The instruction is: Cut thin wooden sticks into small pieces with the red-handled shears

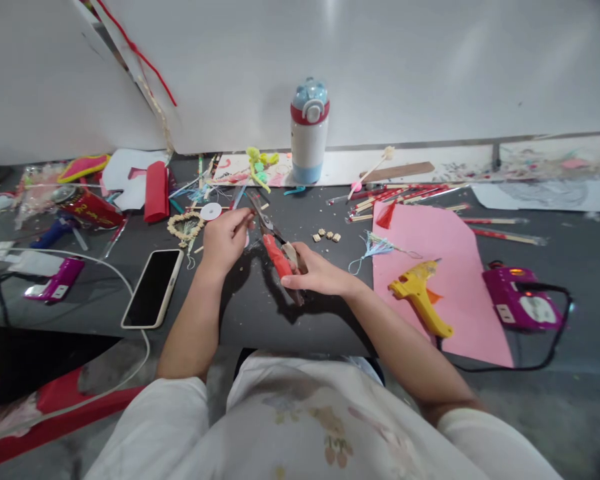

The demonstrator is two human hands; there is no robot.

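Note:
My right hand [314, 270] is closed around a pair of pliers [276, 255] with red-orange wrapped handles, whose jaws point up and away from me. Just left of the jaws, my left hand [227, 239] is closed with thumb and fingers pinched together; what they hold, if anything, is too small to make out. Beyond the pliers to the right lie several small beige pieces [327, 235]. A heart-shaped beige ring [185, 228] rests left of my left hand, near a white disc [211, 212].
A yellow glue gun [420, 293] lies on pink paper [455, 250], beside a purple power socket [523, 299]. Back centre stands a bottle [309, 137]. A phone [151, 289] and a red can [89, 208] are at left. Wrapped sticks [405, 195] and a tassel [377, 245] lie right.

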